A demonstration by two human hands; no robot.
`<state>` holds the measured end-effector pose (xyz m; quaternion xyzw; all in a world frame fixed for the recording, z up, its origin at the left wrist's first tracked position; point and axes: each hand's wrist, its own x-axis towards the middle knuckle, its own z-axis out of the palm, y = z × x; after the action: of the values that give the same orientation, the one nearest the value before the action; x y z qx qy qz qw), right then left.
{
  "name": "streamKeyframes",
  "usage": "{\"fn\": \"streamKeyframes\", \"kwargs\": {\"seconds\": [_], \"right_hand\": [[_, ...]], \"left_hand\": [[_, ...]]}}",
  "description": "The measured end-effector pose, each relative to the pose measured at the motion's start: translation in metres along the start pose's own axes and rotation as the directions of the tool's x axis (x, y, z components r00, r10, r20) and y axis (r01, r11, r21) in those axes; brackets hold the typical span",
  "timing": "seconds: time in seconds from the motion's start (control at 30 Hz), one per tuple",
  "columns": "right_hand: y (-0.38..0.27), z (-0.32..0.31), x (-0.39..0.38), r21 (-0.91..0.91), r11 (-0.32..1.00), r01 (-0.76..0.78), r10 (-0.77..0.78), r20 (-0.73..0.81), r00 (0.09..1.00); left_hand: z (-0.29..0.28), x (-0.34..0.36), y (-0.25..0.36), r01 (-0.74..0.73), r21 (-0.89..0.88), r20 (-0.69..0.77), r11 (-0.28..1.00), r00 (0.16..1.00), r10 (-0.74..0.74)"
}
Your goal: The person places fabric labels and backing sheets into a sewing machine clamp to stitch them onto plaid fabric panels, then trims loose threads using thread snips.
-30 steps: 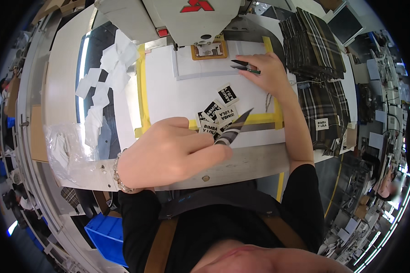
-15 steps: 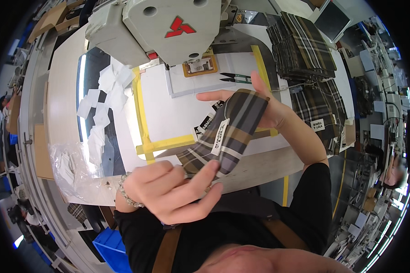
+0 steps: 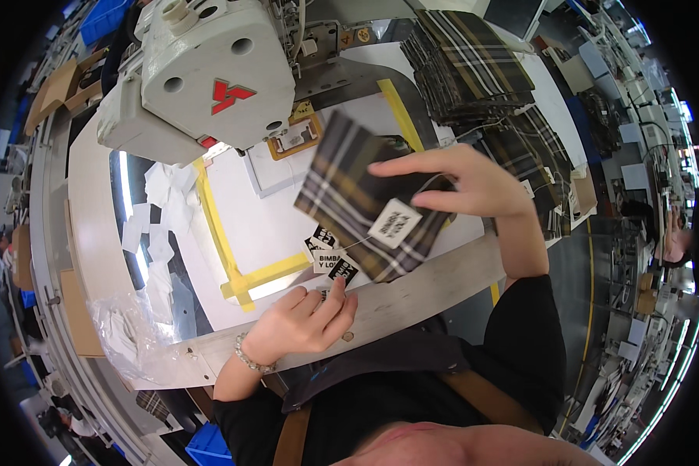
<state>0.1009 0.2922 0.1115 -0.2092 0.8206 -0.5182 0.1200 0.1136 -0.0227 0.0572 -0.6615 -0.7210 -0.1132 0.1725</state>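
Note:
A plaid fabric piece (image 3: 357, 182) in grey, olive and white lies at a slant on the white work surface, its far corner blurred. My right hand (image 3: 474, 182) is over its right part, finger and thumb spread apart on the cloth. A white label with black print (image 3: 396, 224) lies on the fabric, and a thin pale thread loops beside the right hand. My left hand (image 3: 303, 322) is at the table's near edge, fingers curled. One fingertip touches a black label (image 3: 342, 272) in a small heap of black and white labels (image 3: 328, 262). Whatever those fingers hold is hidden.
A white industrial sewing machine (image 3: 210, 78) stands at the back left, above an orange-framed clamp plate (image 3: 295, 140). Yellow tape (image 3: 213, 233) borders the work area. White paper pieces (image 3: 159, 241) and a clear plastic bag (image 3: 124, 326) lie left; stacked plaid pieces (image 3: 474, 62) stand right.
The plaid piece has gone from being held up and curved to lying flatter, turned. My left hand has left it for the labels. My right hand has moved onto its top side. The view has shifted.

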Motion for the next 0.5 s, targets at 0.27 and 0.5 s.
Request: {"fn": "streamKeyframes", "kwargs": {"seconds": [0.27,0.5], "right_hand": [[0.025,-0.068,-0.196,0.084,0.955,-0.284,0.266,-0.667,0.696],[0.077,-0.050,-0.243,0.100,0.791,-0.603,0.444,-0.773,0.454]], "left_hand": [[0.020,-0.023,-0.020,0.311,0.065,0.059,0.948,0.947,-0.315],[0.039,-0.044,-0.021,0.567,0.092,-0.014,0.819,0.823,-0.568]]}}
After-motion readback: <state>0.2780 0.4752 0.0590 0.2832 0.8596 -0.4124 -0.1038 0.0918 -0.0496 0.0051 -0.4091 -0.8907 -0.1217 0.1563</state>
